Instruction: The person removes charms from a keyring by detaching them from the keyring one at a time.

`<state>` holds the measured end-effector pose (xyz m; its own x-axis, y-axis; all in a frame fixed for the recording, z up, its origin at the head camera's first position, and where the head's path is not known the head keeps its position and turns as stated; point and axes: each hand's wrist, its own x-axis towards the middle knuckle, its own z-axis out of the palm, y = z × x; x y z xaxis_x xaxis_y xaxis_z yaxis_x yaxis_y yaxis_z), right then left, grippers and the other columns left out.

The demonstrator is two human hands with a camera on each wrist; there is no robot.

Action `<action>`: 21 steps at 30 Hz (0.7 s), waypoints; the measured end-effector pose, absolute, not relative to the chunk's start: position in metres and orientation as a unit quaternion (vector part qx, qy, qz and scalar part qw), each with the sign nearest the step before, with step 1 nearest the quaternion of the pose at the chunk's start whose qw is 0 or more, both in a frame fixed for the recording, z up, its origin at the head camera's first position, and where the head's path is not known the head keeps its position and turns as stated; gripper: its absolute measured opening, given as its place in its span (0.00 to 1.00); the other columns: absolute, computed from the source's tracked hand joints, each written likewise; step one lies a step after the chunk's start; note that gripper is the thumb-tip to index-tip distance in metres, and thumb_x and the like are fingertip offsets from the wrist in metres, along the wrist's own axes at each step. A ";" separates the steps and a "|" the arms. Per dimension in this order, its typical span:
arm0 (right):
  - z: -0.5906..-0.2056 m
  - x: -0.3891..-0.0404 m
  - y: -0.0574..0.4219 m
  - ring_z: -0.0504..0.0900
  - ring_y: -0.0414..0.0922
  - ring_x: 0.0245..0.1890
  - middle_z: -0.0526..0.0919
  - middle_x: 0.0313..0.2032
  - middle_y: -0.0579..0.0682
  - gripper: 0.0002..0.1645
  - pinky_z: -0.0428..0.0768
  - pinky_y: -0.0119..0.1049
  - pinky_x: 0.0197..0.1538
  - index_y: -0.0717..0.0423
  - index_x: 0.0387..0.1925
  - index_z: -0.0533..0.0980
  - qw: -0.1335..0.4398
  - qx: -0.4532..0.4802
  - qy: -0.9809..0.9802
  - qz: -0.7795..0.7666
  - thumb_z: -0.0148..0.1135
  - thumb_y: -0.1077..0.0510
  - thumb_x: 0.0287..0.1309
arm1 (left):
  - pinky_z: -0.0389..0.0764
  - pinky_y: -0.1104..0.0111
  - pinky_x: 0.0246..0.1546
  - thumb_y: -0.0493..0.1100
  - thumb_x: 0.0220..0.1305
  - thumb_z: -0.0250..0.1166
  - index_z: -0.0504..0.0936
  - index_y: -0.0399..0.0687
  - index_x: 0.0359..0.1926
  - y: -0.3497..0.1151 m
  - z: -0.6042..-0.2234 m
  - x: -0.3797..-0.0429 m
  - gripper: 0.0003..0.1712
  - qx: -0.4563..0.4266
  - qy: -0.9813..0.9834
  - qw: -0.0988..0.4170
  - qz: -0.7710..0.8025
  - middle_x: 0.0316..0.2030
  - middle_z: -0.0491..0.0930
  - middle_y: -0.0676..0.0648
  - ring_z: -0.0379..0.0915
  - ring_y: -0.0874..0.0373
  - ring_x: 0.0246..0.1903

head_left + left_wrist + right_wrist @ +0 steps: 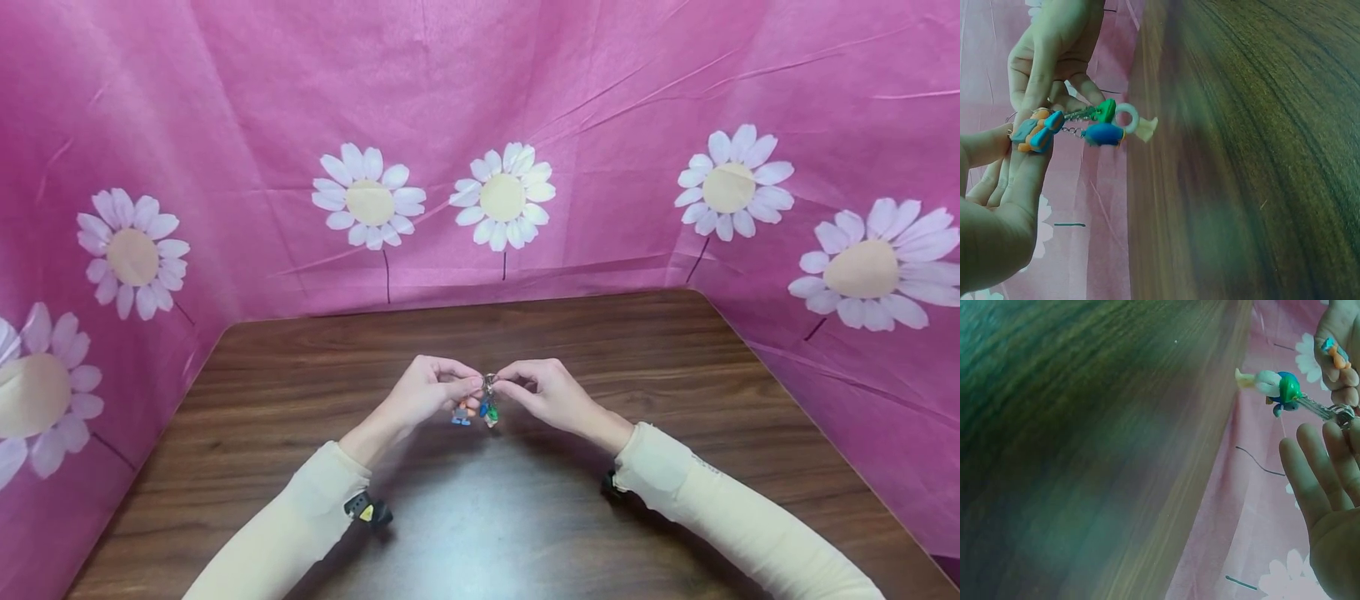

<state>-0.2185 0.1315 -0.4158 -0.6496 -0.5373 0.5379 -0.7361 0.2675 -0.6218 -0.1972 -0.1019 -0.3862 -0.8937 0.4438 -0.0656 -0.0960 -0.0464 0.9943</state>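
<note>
Above the table, the left hand (422, 392) and right hand (553, 393) meet at a metal key ring (489, 379). Thumb and fingers of the right hand pinch the ring from the right. From the other side, the left hand pinches at the ring, close to an orange, grey and blue figure charm (1036, 132) that hangs by its fingers. Short chains (1313, 407) carry a blue charm (1104, 134) and a green charm (1106, 110), with whitish and pale yellow parts below. Exactly what the left fingertips hold, I cannot tell.
Below the hands lies a dark wood-grain table (480, 500) with a bright reflection in its middle. Pink cloth (600, 100) with white paper daisies (369, 200) walls the back and both sides. Black wrist straps (367, 508) sit at the cream sleeves (300, 508).
</note>
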 end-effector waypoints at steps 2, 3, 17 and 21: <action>-0.416 -0.218 0.131 0.83 0.38 0.29 0.89 0.32 0.44 0.03 0.85 0.32 0.33 0.55 0.39 0.86 0.098 0.395 -0.791 0.457 0.70 0.62 0.63 | 0.86 0.66 0.29 0.32 0.69 0.66 0.81 0.22 0.47 -0.102 -0.388 -0.197 0.13 0.129 0.664 0.190 0.712 0.30 0.86 0.37 0.83 0.56 0.26; -0.417 -0.218 0.130 0.83 0.38 0.28 0.89 0.32 0.44 0.03 0.85 0.32 0.33 0.55 0.39 0.86 0.092 0.392 -0.791 0.462 0.70 0.62 0.63 | 0.86 0.66 0.29 0.32 0.69 0.65 0.81 0.22 0.48 -0.101 -0.388 -0.197 0.13 0.128 0.663 0.190 0.713 0.30 0.86 0.37 0.83 0.57 0.26; -0.419 -0.216 0.130 0.87 0.53 0.27 0.87 0.30 0.54 0.03 0.88 0.45 0.32 0.64 0.38 0.83 0.039 0.365 -0.762 0.534 0.66 0.69 0.64 | 0.87 0.51 0.39 0.33 0.67 0.67 0.82 0.23 0.48 -0.102 -0.390 -0.199 0.14 0.121 0.676 0.199 0.699 0.31 0.86 0.36 0.83 0.56 0.27; -0.420 -0.218 0.127 0.87 0.56 0.27 0.87 0.30 0.51 0.03 0.88 0.41 0.33 0.63 0.40 0.82 0.017 0.378 -0.746 0.548 0.64 0.66 0.67 | 0.88 0.57 0.35 0.33 0.67 0.67 0.81 0.22 0.48 -0.106 -0.391 -0.199 0.14 0.116 0.677 0.198 0.699 0.30 0.86 0.37 0.83 0.56 0.27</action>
<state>-0.2180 0.1269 -0.4202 -0.7136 -0.5452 0.4400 -0.5833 0.1146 -0.8041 -0.1988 -0.1064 -0.3910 -0.8948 0.4338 -0.1054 -0.1193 -0.0047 0.9929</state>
